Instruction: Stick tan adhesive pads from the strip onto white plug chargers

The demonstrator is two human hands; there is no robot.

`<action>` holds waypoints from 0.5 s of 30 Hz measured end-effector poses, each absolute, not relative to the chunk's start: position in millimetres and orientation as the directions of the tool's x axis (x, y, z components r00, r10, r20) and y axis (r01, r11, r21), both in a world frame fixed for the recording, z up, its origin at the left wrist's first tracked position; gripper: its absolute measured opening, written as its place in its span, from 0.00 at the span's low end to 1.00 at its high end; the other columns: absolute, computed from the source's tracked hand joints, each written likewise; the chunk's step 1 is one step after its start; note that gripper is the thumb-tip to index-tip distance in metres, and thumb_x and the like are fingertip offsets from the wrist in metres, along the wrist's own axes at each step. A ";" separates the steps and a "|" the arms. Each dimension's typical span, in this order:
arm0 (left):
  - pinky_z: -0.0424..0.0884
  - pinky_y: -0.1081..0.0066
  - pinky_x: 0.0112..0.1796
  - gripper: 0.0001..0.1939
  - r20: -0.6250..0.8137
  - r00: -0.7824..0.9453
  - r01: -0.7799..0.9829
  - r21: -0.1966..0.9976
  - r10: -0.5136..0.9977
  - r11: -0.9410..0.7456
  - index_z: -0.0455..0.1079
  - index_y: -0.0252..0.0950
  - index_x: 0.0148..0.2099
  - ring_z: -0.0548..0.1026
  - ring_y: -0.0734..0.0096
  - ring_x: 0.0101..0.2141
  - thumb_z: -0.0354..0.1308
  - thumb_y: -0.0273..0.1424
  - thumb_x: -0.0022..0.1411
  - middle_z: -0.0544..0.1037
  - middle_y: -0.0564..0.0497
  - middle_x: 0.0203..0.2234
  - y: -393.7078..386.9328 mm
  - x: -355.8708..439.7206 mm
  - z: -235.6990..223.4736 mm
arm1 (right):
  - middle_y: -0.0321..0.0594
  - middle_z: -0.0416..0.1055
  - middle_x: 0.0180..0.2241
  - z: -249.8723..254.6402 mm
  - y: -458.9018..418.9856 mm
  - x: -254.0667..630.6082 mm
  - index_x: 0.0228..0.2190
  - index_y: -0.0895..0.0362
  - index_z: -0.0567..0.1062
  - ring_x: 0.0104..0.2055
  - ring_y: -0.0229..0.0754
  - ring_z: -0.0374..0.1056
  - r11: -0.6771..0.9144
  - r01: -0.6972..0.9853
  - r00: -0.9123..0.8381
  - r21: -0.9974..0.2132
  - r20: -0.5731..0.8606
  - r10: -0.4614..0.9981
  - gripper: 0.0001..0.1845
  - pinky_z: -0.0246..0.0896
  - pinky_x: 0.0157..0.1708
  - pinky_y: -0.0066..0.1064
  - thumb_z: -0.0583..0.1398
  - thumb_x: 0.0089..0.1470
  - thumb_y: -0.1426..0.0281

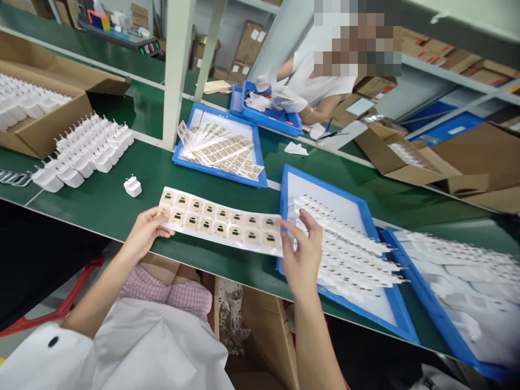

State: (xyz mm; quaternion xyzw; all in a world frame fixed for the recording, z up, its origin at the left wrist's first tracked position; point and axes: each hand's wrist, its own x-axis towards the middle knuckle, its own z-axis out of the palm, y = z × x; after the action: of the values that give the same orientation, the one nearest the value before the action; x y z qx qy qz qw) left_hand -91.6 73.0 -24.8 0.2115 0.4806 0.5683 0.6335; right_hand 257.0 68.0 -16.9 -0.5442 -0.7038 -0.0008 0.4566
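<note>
Left hand (144, 230) pinching left end of long label sheet (221, 221), thumb on top, fingers curling beneath; right hand (303, 254) pinching right end with thumb and index finger, other fingers spreading loosely; sheet showing two rows of beige squares with dark marks, stretching across center of frame above green table (101, 208); lone white adapter (132, 186) standing left of center, adapter rows (85, 154) covering left; blue tray (203, 169) holding more label sheets at upper center; co-worker (325, 86) in white leaning at upper right
</note>
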 end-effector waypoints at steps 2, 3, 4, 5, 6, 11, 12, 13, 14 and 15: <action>0.77 0.80 0.23 0.19 -0.404 -0.171 -0.538 0.802 0.899 0.258 0.74 0.33 0.37 0.81 0.73 0.22 0.77 0.34 0.46 0.83 0.51 0.27 50.9 -83.4 -31.2 | 0.52 0.70 0.62 -20.5 75.7 249.9 0.57 0.51 0.75 0.58 0.55 0.74 0.242 0.625 0.229 -0.742 0.471 0.852 0.22 0.74 0.53 0.55 0.54 0.69 0.58; 0.78 0.80 0.26 0.19 -0.419 -0.207 -0.553 0.796 0.884 0.248 0.73 0.34 0.37 0.83 0.72 0.25 0.76 0.35 0.47 0.84 0.52 0.30 38.3 -77.3 -34.9 | 0.53 0.69 0.62 -24.9 74.7 242.7 0.61 0.52 0.71 0.57 0.54 0.75 0.165 0.544 0.305 -0.823 0.377 0.875 0.26 0.76 0.51 0.52 0.52 0.69 0.54; 0.80 0.80 0.29 0.20 -0.433 -0.240 -0.568 0.788 0.869 0.236 0.72 0.36 0.37 0.85 0.71 0.28 0.76 0.36 0.47 0.85 0.52 0.32 24.9 -69.7 -38.8 | 0.54 0.69 0.62 -30.8 71.0 233.6 0.63 0.53 0.68 0.56 0.54 0.75 0.106 0.491 0.341 -0.865 0.302 0.890 0.30 0.76 0.51 0.51 0.50 0.69 0.52; 0.81 0.78 0.32 0.21 -0.449 -0.262 -0.584 0.778 0.854 0.229 0.71 0.37 0.37 0.86 0.68 0.32 0.76 0.37 0.46 0.85 0.52 0.34 11.1 -60.6 -42.7 | 0.56 0.71 0.61 -37.4 65.4 223.1 0.63 0.54 0.68 0.56 0.54 0.75 0.072 0.486 0.337 -0.871 0.262 0.904 0.31 0.76 0.51 0.52 0.50 0.69 0.50; 0.82 0.75 0.36 0.21 -0.471 -0.265 -0.600 0.764 0.842 0.238 0.70 0.37 0.37 0.87 0.65 0.36 0.76 0.38 0.46 0.86 0.51 0.36 -2.8 -49.8 -46.7 | 0.56 0.73 0.58 -44.4 58.8 211.9 0.61 0.56 0.70 0.55 0.55 0.76 0.059 0.511 0.301 -0.858 0.242 0.922 0.32 0.75 0.52 0.53 0.50 0.68 0.49; 0.79 0.56 0.53 0.28 -0.635 0.142 -0.537 0.595 0.760 0.598 0.73 0.35 0.53 0.83 0.48 0.53 0.67 0.50 0.59 0.81 0.36 0.56 -57.0 10.5 -65.2 | 0.52 0.73 0.61 -66.0 40.3 160.4 0.57 0.54 0.76 0.65 0.58 0.68 0.187 0.607 -0.057 -0.772 0.193 0.980 0.29 0.63 0.65 0.57 0.60 0.62 0.50; 0.78 0.54 0.55 0.31 -0.616 0.239 -0.429 0.626 0.750 0.651 0.74 0.34 0.54 0.82 0.47 0.54 0.62 0.54 0.62 0.80 0.33 0.56 -61.8 17.0 -67.9 | 0.51 0.69 0.65 -66.9 40.8 153.6 0.61 0.53 0.73 0.70 0.57 0.62 0.229 0.649 -0.147 -0.725 0.176 0.973 0.30 0.58 0.68 0.58 0.58 0.64 0.52; 0.77 0.53 0.55 0.33 -0.589 0.317 -0.321 0.670 0.743 0.669 0.76 0.33 0.52 0.82 0.46 0.53 0.60 0.57 0.62 0.81 0.33 0.55 -63.8 19.1 -69.8 | 0.50 0.64 0.69 -67.3 41.4 148.6 0.65 0.54 0.68 0.73 0.56 0.57 0.271 0.698 -0.231 -0.663 0.150 0.961 0.32 0.53 0.71 0.60 0.56 0.66 0.54; 0.77 0.53 0.55 0.33 -0.561 0.378 -0.228 0.715 0.737 0.661 0.78 0.33 0.49 0.83 0.46 0.52 0.63 0.58 0.59 0.83 0.34 0.52 -63.2 16.0 -70.9 | 0.51 0.60 0.71 -67.5 41.3 145.6 0.68 0.55 0.64 0.75 0.56 0.53 0.312 0.744 -0.303 -0.590 0.119 0.946 0.33 0.49 0.72 0.62 0.55 0.68 0.55; 0.77 0.55 0.54 0.30 -0.536 0.418 -0.162 0.751 0.734 0.640 0.80 0.35 0.45 0.84 0.47 0.49 0.69 0.56 0.53 0.85 0.37 0.47 -60.0 7.8 -71.2 | 0.52 0.57 0.72 -68.0 39.7 144.7 0.69 0.57 0.62 0.76 0.57 0.51 0.350 0.781 -0.356 -0.517 0.091 0.930 0.33 0.47 0.72 0.63 0.53 0.69 0.56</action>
State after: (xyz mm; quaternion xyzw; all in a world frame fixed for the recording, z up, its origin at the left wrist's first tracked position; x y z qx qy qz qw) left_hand 7.8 -60.0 -71.2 0.3127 0.4573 0.2864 0.7817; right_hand 144.7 39.7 -68.0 -0.5352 -0.7995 0.1970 0.1888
